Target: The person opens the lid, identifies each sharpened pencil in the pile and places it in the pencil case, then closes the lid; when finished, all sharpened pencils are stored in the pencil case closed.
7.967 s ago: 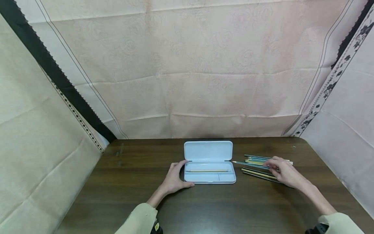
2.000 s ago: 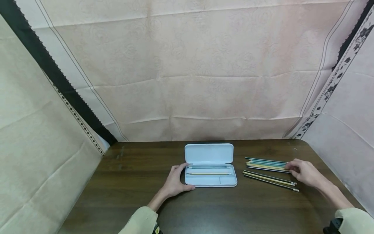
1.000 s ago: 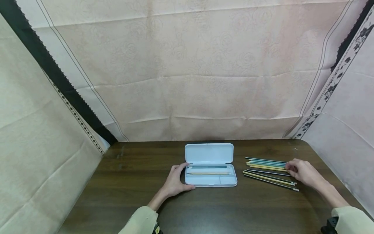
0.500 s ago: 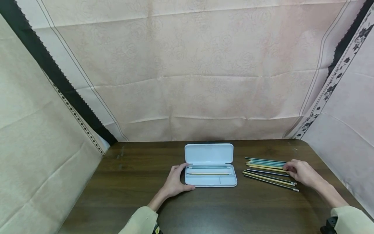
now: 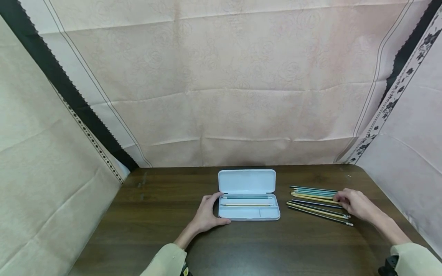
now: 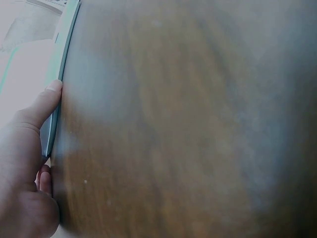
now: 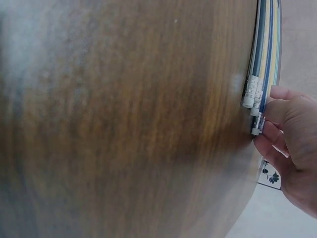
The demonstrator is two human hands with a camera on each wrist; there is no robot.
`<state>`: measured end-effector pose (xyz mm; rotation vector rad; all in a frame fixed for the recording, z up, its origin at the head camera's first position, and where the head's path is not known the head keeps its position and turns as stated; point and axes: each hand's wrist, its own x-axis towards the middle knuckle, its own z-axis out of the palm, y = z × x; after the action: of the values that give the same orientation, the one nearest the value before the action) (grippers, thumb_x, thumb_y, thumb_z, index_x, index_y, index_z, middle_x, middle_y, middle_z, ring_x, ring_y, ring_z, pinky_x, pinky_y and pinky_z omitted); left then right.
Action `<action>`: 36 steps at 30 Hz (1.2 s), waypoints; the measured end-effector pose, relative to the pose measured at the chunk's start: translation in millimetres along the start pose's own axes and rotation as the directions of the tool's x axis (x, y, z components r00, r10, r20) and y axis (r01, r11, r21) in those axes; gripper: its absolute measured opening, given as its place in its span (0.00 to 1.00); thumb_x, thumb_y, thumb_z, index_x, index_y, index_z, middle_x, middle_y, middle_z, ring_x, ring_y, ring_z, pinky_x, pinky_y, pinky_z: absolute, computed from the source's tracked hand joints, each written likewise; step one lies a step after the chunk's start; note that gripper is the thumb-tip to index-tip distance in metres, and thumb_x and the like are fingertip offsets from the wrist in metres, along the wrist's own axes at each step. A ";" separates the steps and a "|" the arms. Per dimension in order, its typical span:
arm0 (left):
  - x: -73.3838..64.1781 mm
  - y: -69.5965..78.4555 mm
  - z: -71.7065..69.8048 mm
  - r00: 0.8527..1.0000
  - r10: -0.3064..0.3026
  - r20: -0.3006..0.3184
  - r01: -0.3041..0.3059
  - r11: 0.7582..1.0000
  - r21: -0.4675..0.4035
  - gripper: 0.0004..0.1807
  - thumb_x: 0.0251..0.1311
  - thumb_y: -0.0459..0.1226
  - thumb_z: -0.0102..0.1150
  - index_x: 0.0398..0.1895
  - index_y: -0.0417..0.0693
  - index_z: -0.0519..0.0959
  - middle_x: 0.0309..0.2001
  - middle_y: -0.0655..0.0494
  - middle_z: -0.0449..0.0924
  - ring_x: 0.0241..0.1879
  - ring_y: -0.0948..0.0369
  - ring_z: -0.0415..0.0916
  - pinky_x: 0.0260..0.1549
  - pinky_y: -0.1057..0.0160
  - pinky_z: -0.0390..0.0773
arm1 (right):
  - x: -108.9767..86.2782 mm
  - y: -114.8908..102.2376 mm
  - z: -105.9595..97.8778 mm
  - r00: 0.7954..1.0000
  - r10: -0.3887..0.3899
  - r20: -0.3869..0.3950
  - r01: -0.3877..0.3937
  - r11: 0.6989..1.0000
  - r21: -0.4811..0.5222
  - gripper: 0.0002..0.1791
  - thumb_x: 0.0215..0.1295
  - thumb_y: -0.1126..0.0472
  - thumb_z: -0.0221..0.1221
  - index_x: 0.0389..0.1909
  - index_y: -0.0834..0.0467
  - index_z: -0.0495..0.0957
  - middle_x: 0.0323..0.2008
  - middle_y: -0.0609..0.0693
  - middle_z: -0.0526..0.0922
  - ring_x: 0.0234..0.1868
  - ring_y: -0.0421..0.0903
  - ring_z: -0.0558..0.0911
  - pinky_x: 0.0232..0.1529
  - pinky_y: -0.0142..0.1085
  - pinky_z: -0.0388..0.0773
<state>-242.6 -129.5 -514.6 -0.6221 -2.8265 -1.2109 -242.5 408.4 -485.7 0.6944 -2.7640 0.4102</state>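
Note:
A light blue pencil case (image 5: 238, 214) lies with its lid raised in the head view. Inside are a teal pencil (image 5: 246, 197) at the back and a yellow pencil (image 5: 246, 205) in front of it. My left hand (image 5: 206, 212) grips the case's left end, thumb at the front corner, fingers at the back; the left wrist view shows the thumb on the case edge (image 6: 63, 54). To the right, my right hand (image 5: 357, 204) pinches the rear end of a loose yellow pencil (image 5: 312, 198). The fingertips hide that end. Eraser ends (image 7: 249, 96) lie beside the fingers in the right wrist view.
Several teal pencils (image 5: 310, 189) lie behind the right hand's fingertips. Several dark and yellow pencils (image 5: 319, 213) lie in front, erasers to the right. The brown wooden table (image 5: 262, 249) ends at hanging pale cloth (image 5: 259, 115) at the back and sides.
Since the oldest frame, the teal pencil from my right hand has come to lie in the case. Lately a dark pencil has shifted forward and my right hand slightly left. My left hand stays put.

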 end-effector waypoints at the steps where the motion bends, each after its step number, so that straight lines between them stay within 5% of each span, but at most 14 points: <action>1: -0.1 0.1 -0.1 1.000 0.000 0.002 0.000 1.000 0.000 0.51 0.45 0.54 0.79 0.72 0.52 0.65 0.64 0.47 0.66 0.63 0.48 0.60 0.56 0.43 0.68 | -0.3 -0.2 0.2 1.000 -0.005 -0.004 0.005 1.000 -0.001 0.16 0.51 0.79 0.66 0.30 0.53 0.83 0.27 0.37 0.74 0.27 0.35 0.70 0.27 0.38 0.73; 21: -0.1 0.2 -0.2 1.000 -0.017 0.005 0.016 1.000 0.007 0.51 0.45 0.54 0.79 0.72 0.53 0.65 0.65 0.47 0.66 0.63 0.48 0.60 0.57 0.43 0.68 | 3.3 -11.3 -1.8 0.980 -0.139 -0.145 0.140 0.990 -0.001 0.19 0.44 0.80 0.70 0.31 0.54 0.83 0.26 0.35 0.72 0.26 0.30 0.67 0.22 0.34 0.68; 36: 0.6 0.2 0.4 1.000 0.004 -0.004 -0.004 1.000 0.016 0.51 0.44 0.54 0.79 0.72 0.51 0.65 0.64 0.47 0.66 0.63 0.49 0.61 0.56 0.45 0.68 | 9.4 -32.5 -2.1 0.967 -0.189 -0.173 0.200 0.979 0.049 0.19 0.44 0.81 0.70 0.33 0.56 0.83 0.28 0.38 0.74 0.26 0.30 0.68 0.22 0.32 0.69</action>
<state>-243.0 -129.0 -514.7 -0.6234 -2.8270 -1.1864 -234.1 377.7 -474.0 0.8951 -2.5067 0.4956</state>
